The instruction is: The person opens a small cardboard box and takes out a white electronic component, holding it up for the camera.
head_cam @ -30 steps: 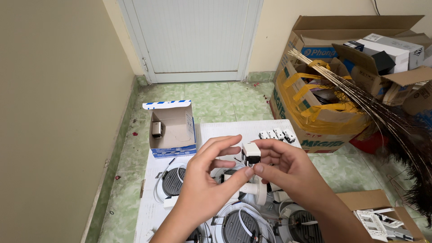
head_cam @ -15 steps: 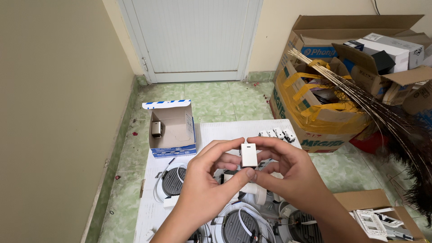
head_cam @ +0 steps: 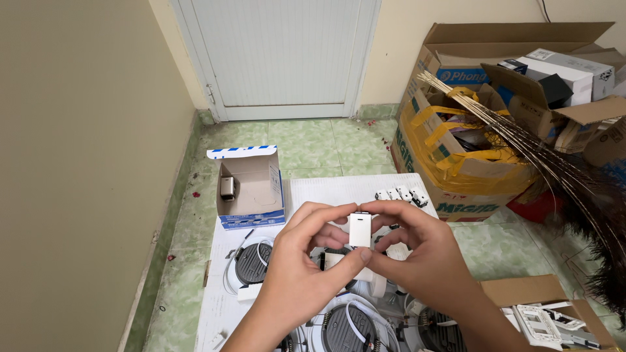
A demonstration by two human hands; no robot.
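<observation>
A small white switch module [head_cam: 360,229] is held upright between both hands above the floor. My left hand [head_cam: 305,261] pinches its left side and bottom with thumb and fingers. My right hand [head_cam: 417,255] grips its right side and top. Below the hands lie round recessed lamp fixtures [head_cam: 253,262] with white wires on a white sheet [head_cam: 326,189]. A short row of similar white modules [head_cam: 402,195] rests on the sheet beyond the hands.
An open small cardboard box [head_cam: 251,190] with a blue-striped flap stands left of the sheet. Large cardboard boxes [head_cam: 469,150] and a straw broom [head_cam: 554,169] fill the right side. A white door [head_cam: 280,58] is ahead, a wall on the left.
The module has been turned between my fingers, its dark underside giving way to the flat white face now toward the camera. My hands stayed in about the same place.
</observation>
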